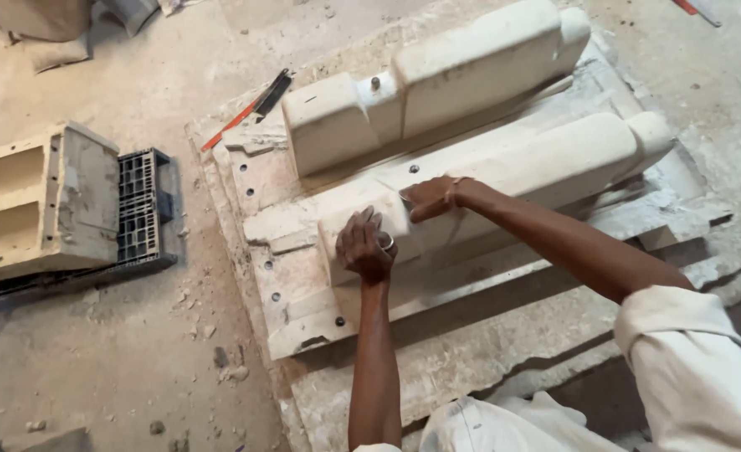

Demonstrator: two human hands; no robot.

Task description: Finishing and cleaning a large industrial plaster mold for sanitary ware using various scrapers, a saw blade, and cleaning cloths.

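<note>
At the centre of the frame the person works on the near plaster casting (504,172), a long pale rounded block lying on a flat mould base (278,276) that rests on the dusty floor (119,368). The left hand (364,247) is curled down over the casting's near end, fingers closed against its surface, a ring visible on one finger. The right hand (430,197) is closed around a small blade-like tool (404,197) whose tip touches the casting's top edge. Judged from this position, the main risk is a slip — the tool tip lies just beside the left hand, so excess pressure could drive it into the fingers or gouge the soft plaster. Loose chips on the base could also let the casting shift under load. A second casting (437,79) lies behind it toward the upper centre, a block mould on a black crate (148,209) sits at the left — both well apart.
</note>
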